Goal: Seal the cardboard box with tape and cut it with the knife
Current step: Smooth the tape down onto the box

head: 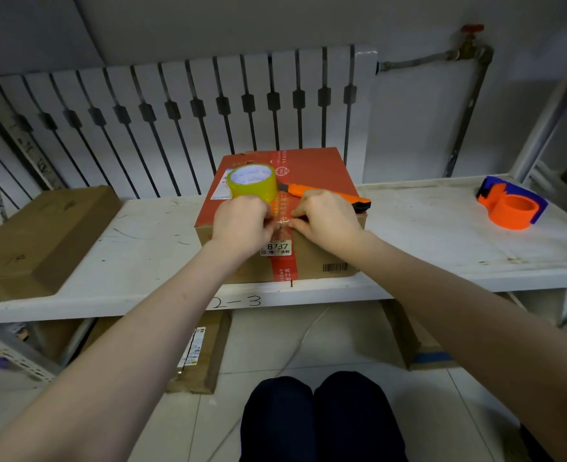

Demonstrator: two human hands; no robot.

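The cardboard box sits on the white shelf. Both forearms reach forward. The left hand and right hand meet knuckles-up at the box's front top edge, fingers curled onto the tape strip (pinching or just pressing, I cannot tell). The tape roll and knife rest on the lid.

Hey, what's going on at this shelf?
A person is taping up a cardboard box that sits on a white shelf. The left hand and right hand both pinch a strip of tape at the box's front top edge. The yellow tape roll and the orange knife sit on top of the box, untouched, so nothing is being cut yet.
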